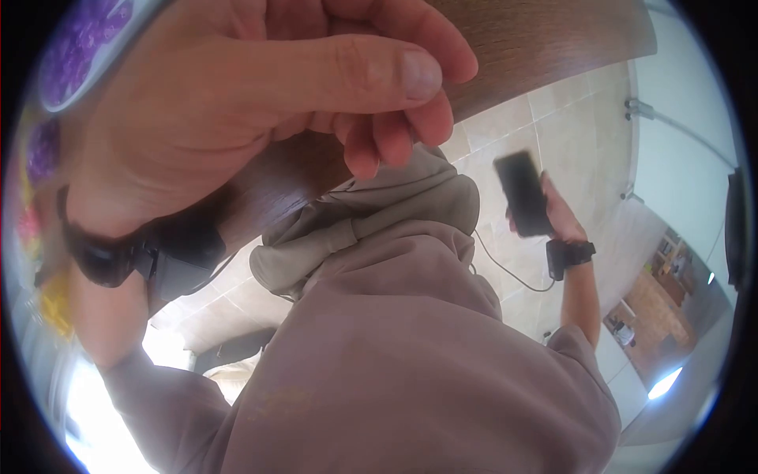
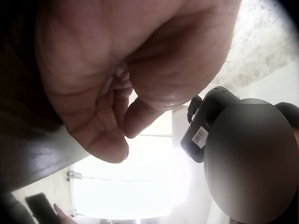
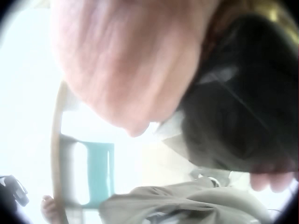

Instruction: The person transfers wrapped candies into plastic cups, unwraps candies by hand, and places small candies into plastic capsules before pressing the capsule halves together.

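Observation:
My left hand (image 1: 245, 103) hangs large and close to the head camera, over the wooden table's edge. Its fingers curl loosely with nothing between them; the left wrist view shows the thumb near a bent finger. Low at the right, my right hand (image 1: 562, 213) grips a black smartphone (image 1: 523, 193), dark screen facing up, out over the tiled floor. In the right wrist view the phone (image 3: 243, 102) fills the right side, blurred, with fingertips (image 3: 275, 181) wrapping its lower edge. Each wrist wears a black strap with a small camera.
The brown wooden table (image 1: 560, 39) runs across the top. A pale container with purple contents (image 1: 83, 51) stands at the far left. White cabinet doors (image 1: 687, 87) with a bar handle are at the right. A thin cable (image 1: 505, 271) loops from the right wrist.

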A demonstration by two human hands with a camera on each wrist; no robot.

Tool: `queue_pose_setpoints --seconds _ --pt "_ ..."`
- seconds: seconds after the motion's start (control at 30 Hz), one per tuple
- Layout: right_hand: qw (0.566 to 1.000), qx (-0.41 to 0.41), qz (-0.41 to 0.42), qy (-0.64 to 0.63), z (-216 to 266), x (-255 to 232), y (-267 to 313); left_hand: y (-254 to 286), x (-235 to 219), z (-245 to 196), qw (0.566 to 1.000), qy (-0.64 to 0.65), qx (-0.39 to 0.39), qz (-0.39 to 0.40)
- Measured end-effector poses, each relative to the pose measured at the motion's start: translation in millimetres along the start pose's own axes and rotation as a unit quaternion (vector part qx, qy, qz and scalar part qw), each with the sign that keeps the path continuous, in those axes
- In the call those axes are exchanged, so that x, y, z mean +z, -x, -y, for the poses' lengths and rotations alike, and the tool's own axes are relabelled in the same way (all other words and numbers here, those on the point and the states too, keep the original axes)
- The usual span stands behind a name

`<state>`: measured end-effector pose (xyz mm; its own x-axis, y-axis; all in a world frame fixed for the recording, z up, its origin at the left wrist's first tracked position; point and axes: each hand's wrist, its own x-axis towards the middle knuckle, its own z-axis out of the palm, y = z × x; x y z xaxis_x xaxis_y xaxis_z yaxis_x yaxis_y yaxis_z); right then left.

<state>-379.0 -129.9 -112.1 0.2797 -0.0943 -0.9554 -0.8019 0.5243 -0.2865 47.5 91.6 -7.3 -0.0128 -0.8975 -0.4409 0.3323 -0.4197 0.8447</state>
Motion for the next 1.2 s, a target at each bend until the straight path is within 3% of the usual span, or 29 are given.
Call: queue_pose_setpoints --seconds 0.03,0.07,0.1,0.17,0.27,0.37,0.57,0.8,1.03,1.1,1.13,1.2 --pt "0.993 -0.071 -0.027 -0.091 3 8 -4 0 0 0 1.000 0.003 0.001 -0.004" --pt "0.976 -0.091 -0.049 -0.193 0 10 -21 0 1 0 1.000 0.004 0.004 -0.007" --pt "0.975 -0.096 -0.052 -0.193 5 19 -29 -1 1 3 1.000 0.002 0.008 -0.005" --pt "0.946 -0.190 0.030 -0.260 18 41 -43 -1 -3 15 0.999 0.038 0.033 -0.012" --pt "0.912 -0.228 0.122 -0.317 32 68 -54 0 2 8 0.998 0.048 0.016 -0.028" --pt "0.881 -0.256 0.160 -0.364 62 76 -29 -13 19 -31 0.998 0.062 0.012 0.006" --pt "0.883 -0.281 0.128 -0.353 54 114 -48 0 7 -3 0.998 0.059 0.025 0.004" --pt "0.907 -0.270 0.095 -0.308 52 113 -53 -2 8 -3 0.998 0.059 0.027 0.012" --pt "0.893 -0.288 0.096 -0.331 52 114 -58 0 9 -1 0.998 0.059 0.021 0.005" --pt "0.907 -0.303 0.033 -0.290 54 118 -57 0 9 -2 0.998 0.057 0.017 0.000" --pt "0.885 -0.329 0.077 -0.319 50 114 -59 0 8 -3 0.998 0.054 0.016 0.000" --pt "0.889 -0.331 0.066 -0.309 50 114 -56 -1 8 -5 0.999 0.049 0.016 0.002"
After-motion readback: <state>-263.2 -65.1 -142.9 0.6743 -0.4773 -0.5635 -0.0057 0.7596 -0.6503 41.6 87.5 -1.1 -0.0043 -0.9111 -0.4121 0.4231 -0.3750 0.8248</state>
